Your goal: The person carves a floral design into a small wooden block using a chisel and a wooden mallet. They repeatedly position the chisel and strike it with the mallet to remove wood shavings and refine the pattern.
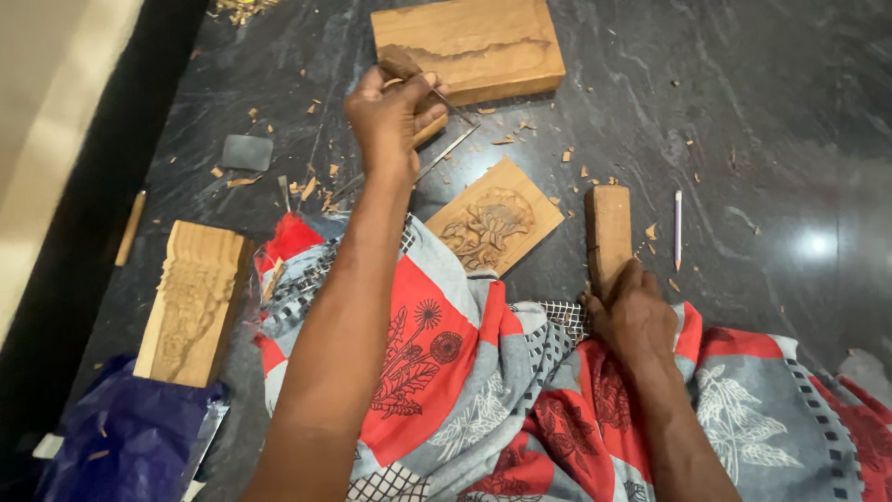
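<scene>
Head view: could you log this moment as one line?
left hand: grips thin metal chisel | right hand: holds rectangular wooden mallet block | small carved wooden panel: between them

Dark, polished stone floor [762,121] with pale veining, strewn with wood shavings [316,191], bright light glare at right, cream wall [46,112] along the left edge.

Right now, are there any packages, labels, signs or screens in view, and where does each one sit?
No labels, signs or screens show.
Blue plastic bag: bottom left on the dark floor, crumpled, glossy dark blue, beside the carved wooden block. It is the only wrapping in view, and whether it holds anything cannot be told.
</scene>
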